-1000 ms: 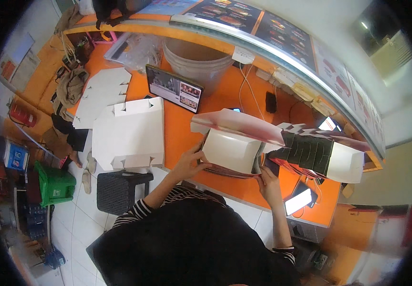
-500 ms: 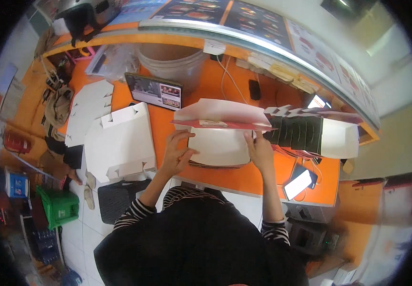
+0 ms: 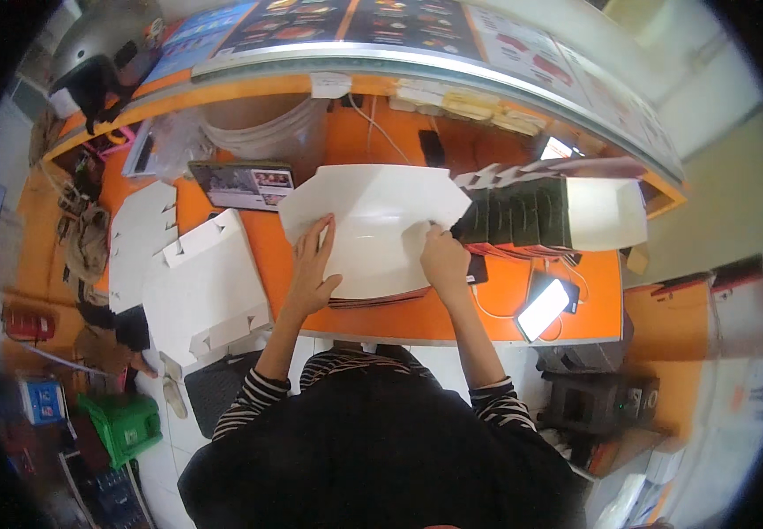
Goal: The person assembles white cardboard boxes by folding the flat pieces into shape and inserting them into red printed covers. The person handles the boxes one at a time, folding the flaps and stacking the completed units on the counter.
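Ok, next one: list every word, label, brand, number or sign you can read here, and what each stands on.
Nothing reads clearly enough to quote.
Food-picture panels along the top: rows of print, too small.
Tablet screen: pictures and print, too small.
Lit phone at the front: white glare, no legible text.
Blue-and-white container: blurred.
White carton: no print on its visible inner face.

At an orange counter (image 3: 595,309), your left hand (image 3: 313,273), thumb spread, and right hand (image 3: 446,263) touch a white carton (image 3: 380,242); from it, a row of boxes (image 3: 551,212) stands toward three o'clock, a lit phone (image 3: 543,310) four, a tablet (image 3: 242,186) ten.
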Action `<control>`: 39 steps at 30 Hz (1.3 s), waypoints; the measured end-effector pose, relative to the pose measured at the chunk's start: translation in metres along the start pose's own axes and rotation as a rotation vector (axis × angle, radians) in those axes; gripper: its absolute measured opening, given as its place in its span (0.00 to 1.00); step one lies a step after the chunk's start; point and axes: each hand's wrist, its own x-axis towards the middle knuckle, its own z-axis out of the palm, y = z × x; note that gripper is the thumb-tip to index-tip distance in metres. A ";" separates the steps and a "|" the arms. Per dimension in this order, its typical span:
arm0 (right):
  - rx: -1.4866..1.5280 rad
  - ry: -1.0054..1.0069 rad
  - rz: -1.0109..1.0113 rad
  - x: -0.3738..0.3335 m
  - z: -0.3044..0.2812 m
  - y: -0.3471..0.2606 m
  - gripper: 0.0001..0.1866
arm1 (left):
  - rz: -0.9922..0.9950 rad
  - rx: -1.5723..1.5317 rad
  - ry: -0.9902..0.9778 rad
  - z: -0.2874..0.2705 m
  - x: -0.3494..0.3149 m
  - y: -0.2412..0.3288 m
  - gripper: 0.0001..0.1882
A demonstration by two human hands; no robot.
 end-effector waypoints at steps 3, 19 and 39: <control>0.122 0.043 -0.080 -0.006 -0.020 0.008 0.15 | 0.011 0.042 0.004 0.003 -0.009 -0.004 0.42; 0.415 0.102 0.627 0.052 -0.195 0.371 0.24 | -0.095 -0.019 0.159 0.009 -0.021 0.003 0.25; 1.766 0.404 0.206 -0.064 -0.162 0.178 0.28 | -0.071 -0.301 0.297 -0.014 -0.001 0.019 0.23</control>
